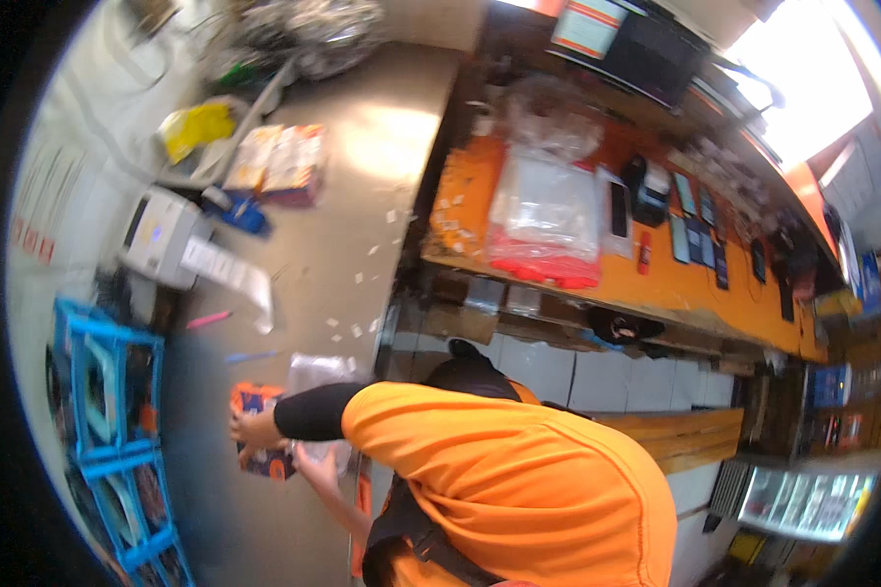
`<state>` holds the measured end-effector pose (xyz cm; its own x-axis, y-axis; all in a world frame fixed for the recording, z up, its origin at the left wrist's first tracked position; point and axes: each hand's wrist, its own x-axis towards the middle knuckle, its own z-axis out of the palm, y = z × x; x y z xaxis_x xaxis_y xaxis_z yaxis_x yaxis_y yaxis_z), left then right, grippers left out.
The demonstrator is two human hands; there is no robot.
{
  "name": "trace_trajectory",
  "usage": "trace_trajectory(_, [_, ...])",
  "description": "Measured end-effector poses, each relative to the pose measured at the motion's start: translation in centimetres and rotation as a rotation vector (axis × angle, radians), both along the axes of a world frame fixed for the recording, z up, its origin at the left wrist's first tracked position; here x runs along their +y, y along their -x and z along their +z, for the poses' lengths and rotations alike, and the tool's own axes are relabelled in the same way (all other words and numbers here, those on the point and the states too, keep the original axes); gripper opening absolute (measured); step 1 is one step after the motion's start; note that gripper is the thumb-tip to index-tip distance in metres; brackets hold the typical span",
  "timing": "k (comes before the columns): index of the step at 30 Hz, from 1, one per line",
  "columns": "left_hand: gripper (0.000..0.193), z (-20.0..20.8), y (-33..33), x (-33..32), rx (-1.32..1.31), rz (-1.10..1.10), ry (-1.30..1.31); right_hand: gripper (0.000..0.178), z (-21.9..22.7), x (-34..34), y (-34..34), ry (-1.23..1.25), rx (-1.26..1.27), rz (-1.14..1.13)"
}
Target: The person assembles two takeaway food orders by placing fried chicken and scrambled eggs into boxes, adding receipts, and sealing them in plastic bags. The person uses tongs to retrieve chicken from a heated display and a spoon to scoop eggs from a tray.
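Note:
On the metal counter (pixel 323 245) at the left lies a dark blue and orange box (pixel 261 467). My right hand (pixel 255 430), with a black sleeve above the wrist, presses down over this box, its fingers closed around it. Beside it is a clear plastic bag (pixel 321 370), which runs under my right forearm. My left hand (pixel 318 472) comes in from the lower edge and grips the bag beside the box. Blur hides the exact fingertip contact. Past the box lie a thin blue pen (pixel 252 357) and a pink pen (pixel 208 319).
A white label printer (pixel 166 240) trails a paper strip (pixel 233 274). Blue racks (pixel 117 391) line the left side. Orange-white packs (pixel 279 161) sit farther up the counter. Across the aisle, an orange-topped table (pixel 450 215) holds plastic bags (pixel 543 210) and several phones (pixel 695 240).

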<state>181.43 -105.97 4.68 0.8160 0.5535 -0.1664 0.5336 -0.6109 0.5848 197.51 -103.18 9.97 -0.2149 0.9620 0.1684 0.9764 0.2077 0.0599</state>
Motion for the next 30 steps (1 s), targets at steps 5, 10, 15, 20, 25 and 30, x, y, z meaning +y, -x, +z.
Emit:
trace_trajectory(5, [0.088, -0.1, 0.8, 0.0, -0.187, 0.053, 0.144, 0.105, 2.4, 0.9, -1.1, 0.087, 0.23, -0.008])
trace_trajectory(10, [0.094, -0.5, 0.3, -0.3, -0.096, 0.101, 0.123, 0.118, 9.9, -0.9, -1.8, 0.015, 0.224, -0.126])
trace_trajectory(15, [0.09, 0.9, 0.0, -0.1, -0.321, 0.113, 0.278, 0.121, 12.6, -8.1, 0.0, -0.004, 0.683, -0.053])
trace_trajectory(20, [0.093, 3.9, 3.1, 1.2, -0.253, 0.064, 0.729, 0.115, 9.2, -12.8, -2.1, 0.159, 0.419, -0.152])
trace_trajectory(25, [0.055, 3.9, 3.3, 1.1, -0.654, 0.423, 1.355, 0.111, 5.8, -15.1, -3.0, 0.198, 0.232, -0.08])
trace_trajectory(30, [0.028, 4.5, -2.0, -2.8, -0.717, 0.625, 0.295, 0.115, 3.3, -15.9, -1.8, 0.218, 0.168, -0.043])
